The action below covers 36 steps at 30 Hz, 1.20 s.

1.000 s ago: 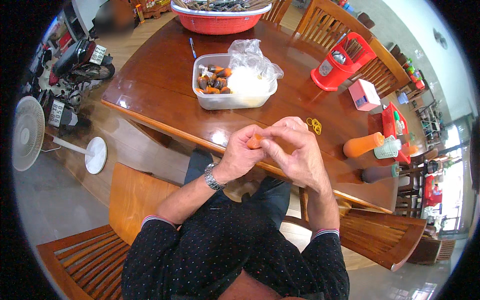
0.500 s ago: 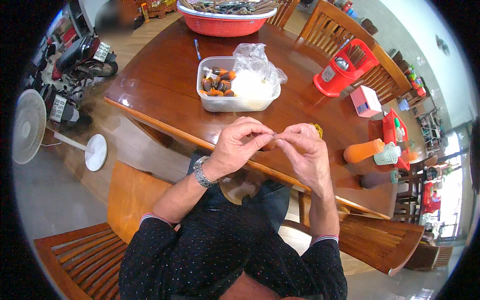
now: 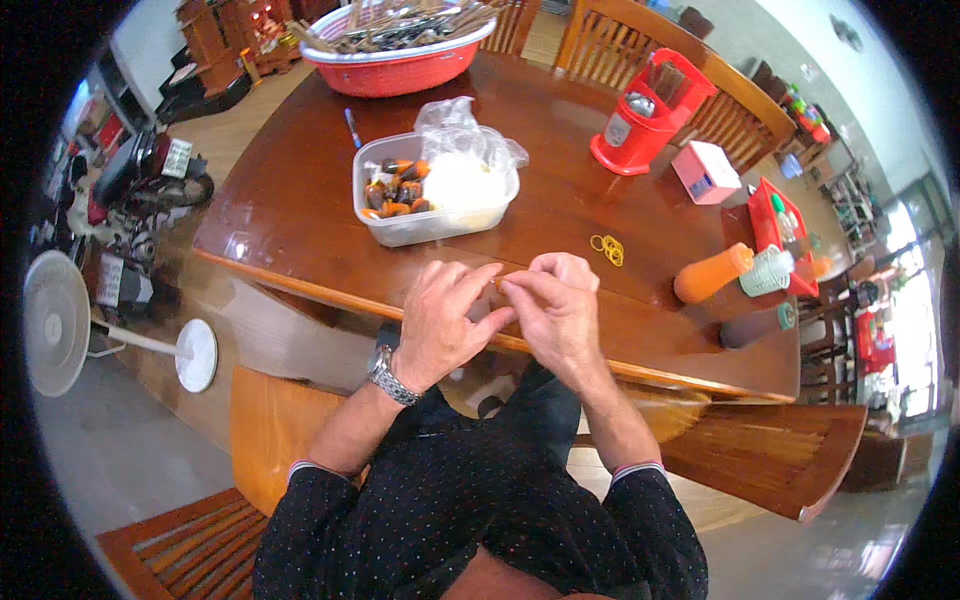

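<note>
My left hand (image 3: 443, 322), with a metal watch at its wrist, is held over the near table edge. Its index finger and thumb are apart, with the index fingertip close to my right fingertips. My right hand (image 3: 558, 318) is closed in a pinch on something small; a bit of orange shows at its fingertips, but the fingers hide most of it. Beyond my hands stands a clear plastic tub (image 3: 435, 230). Several small dark-and-orange bundles (image 3: 398, 190) lie in its left part, with something white (image 3: 462, 185) and a crumpled clear plastic bag (image 3: 447, 120) on the right.
Yellow rubber bands (image 3: 608, 250) lie right of my hands. Farther right stand an orange squeeze bottle (image 3: 712, 275), a dark bottle (image 3: 757, 328), a pink box (image 3: 705, 172) and a red utensil holder (image 3: 640, 125). A red basin (image 3: 395, 75) and a blue pen (image 3: 352, 128) are at the far left.
My left index finger and thumb have parted from their pinch, while my right hand keeps pinching. The view has shifted, and the rubber bands show fully beyond my right hand.
</note>
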Motion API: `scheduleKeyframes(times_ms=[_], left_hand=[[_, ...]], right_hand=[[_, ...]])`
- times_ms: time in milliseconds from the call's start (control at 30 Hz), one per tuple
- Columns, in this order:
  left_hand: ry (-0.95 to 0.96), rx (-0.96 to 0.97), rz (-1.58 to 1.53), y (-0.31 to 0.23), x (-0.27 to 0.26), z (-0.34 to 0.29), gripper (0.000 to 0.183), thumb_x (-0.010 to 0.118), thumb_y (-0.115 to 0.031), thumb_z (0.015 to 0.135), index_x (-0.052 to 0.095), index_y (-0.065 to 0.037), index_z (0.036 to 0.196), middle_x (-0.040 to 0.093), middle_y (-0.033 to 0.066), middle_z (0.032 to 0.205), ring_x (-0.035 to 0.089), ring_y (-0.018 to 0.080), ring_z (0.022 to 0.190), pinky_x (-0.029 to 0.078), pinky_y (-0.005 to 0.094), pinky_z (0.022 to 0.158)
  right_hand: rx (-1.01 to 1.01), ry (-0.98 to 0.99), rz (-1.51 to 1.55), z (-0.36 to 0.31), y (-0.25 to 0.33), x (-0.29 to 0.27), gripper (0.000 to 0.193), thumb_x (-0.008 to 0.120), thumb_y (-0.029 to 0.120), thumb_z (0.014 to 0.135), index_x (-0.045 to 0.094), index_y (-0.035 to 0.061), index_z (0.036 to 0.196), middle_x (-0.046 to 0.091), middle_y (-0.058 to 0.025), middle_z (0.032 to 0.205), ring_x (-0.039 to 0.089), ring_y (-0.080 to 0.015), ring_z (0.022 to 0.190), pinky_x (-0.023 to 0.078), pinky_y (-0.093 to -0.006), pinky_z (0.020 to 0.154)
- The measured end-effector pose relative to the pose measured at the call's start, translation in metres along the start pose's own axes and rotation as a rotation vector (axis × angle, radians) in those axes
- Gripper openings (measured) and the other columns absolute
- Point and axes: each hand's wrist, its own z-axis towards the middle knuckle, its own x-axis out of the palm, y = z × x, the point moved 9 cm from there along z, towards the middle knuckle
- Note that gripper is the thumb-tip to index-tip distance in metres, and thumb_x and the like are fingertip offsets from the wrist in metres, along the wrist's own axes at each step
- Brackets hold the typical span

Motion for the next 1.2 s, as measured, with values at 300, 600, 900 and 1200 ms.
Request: scheduleKeyframes(times_ms=[300,600,900,1200], left_hand=[[-0.029,-0.009,0.021,0.002,0.008,-0.002,0.017,0.081,-0.01,0.081,0.07,-0.004,0.094,0.067,0.0098,0.084,0.062,0.0326,0.082,0.05,0.0432,0.073],[0.063,-0.025,0.071,0.032,-0.025,-0.011,0.019,0.076,-0.022,0.09,0.069,-0.006,0.084,0.067,0.0114,0.078,0.064,0.0333,0.077,0.051,0.0444,0.071],[0.339,-0.254,0.075,0.087,-0.072,-0.015,0.02,0.072,-0.019,0.092,0.064,-0.002,0.085,0.067,0.0174,0.081,0.066,0.0373,0.078,0.052,0.0466,0.073],[0.467,-0.387,0.008,0.073,-0.097,0.015,0.021,0.069,-0.019,0.096,0.063,0.0,0.09,0.067,0.0161,0.08,0.065,0.0304,0.074,0.051,0.0423,0.067]], right_hand=[[0.182,0.094,0.17,-0.012,-0.025,0.029,0.015,0.078,0.021,0.087,0.078,0.0061,0.085,0.065,-0.0102,0.092,0.061,-0.0305,0.094,0.048,-0.0439,0.085],[0.363,0.188,-0.693,0.057,-0.187,-0.032,0.022,0.077,0.03,0.085,0.08,0.0151,0.101,0.073,-0.0176,0.104,0.069,-0.0398,0.104,0.052,-0.0561,0.092],[0.442,0.554,-0.685,0.059,-0.251,-0.01,0.022,0.07,0.029,0.093,0.075,0.0088,0.1,0.073,-0.0167,0.109,0.068,-0.0388,0.107,0.047,-0.0546,0.091],[0.291,0.374,-0.523,0.067,-0.191,-0.025,0.022,0.059,0.02,0.101,0.064,-0.0009,0.103,0.069,-0.0224,0.099,0.067,-0.0397,0.097,0.052,-0.0509,0.085]])
